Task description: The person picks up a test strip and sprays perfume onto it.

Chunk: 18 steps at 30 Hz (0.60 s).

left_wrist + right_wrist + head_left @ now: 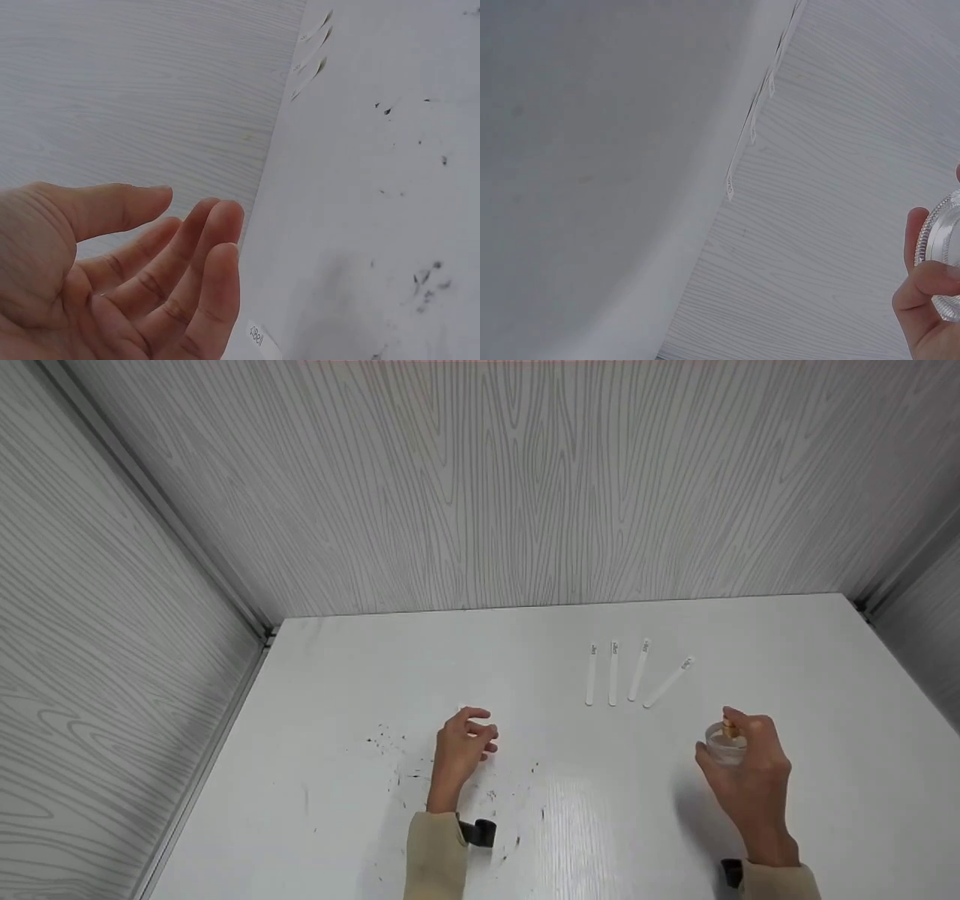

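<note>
My right hand [756,772] holds a small, clear, round container [718,746] above the right side of the table, with thumb and fingers around its side. The right wrist view catches only part of this container [930,244] at the right edge, where a ridged rim shows. My left hand [459,746] is over the table left of centre, its fingers loosely bent and nothing between them. A white strip with printed letters [262,339] lies near the left fingers, mostly hidden by the hand in the head view.
Several slim white strips [613,673] with dark print at their far ends lie on the table [360,660] between the hands, the rightmost slanted. Dark specks [415,775] are scattered around the left hand. A grey wood-grain panel [495,487] stands behind the table.
</note>
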{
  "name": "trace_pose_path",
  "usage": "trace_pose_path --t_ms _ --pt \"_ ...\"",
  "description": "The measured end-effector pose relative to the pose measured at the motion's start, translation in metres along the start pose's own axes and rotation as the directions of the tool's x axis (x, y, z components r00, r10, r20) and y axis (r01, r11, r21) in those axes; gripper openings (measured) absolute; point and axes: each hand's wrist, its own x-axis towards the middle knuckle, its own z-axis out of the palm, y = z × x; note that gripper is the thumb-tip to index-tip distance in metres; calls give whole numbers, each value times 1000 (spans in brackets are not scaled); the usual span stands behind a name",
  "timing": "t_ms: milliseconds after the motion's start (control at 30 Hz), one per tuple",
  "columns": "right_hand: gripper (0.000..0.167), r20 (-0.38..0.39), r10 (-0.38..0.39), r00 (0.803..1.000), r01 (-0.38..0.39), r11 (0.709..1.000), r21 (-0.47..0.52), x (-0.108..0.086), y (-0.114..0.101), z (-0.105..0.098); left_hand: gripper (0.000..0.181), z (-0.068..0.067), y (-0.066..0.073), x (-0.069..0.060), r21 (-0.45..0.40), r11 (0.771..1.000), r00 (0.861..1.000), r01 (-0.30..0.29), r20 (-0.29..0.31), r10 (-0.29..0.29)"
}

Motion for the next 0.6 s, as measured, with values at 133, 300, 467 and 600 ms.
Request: trace_pose_path --t_ms 133,300,467,600 --pt "61 -2 5 1000 -5 1000 0 0 1 1 28 -7 -4 -4 -18 1000 1000 13 -25 -14" --pt "61 -2 10 1000 -10 1000 5 0 0 2 29 -15 -8 -7 -18 999 999 32 -36 -33" --pt "62 5 18 1000 -18 1000 5 1 -2 2 30 -22 -11 -10 -24 999 999 32 -39 -32" --pt "63 7 28 1000 -28 1000 2 1 -2 2 31 -27 -15 -14 -27 998 997 52 -50 -54"
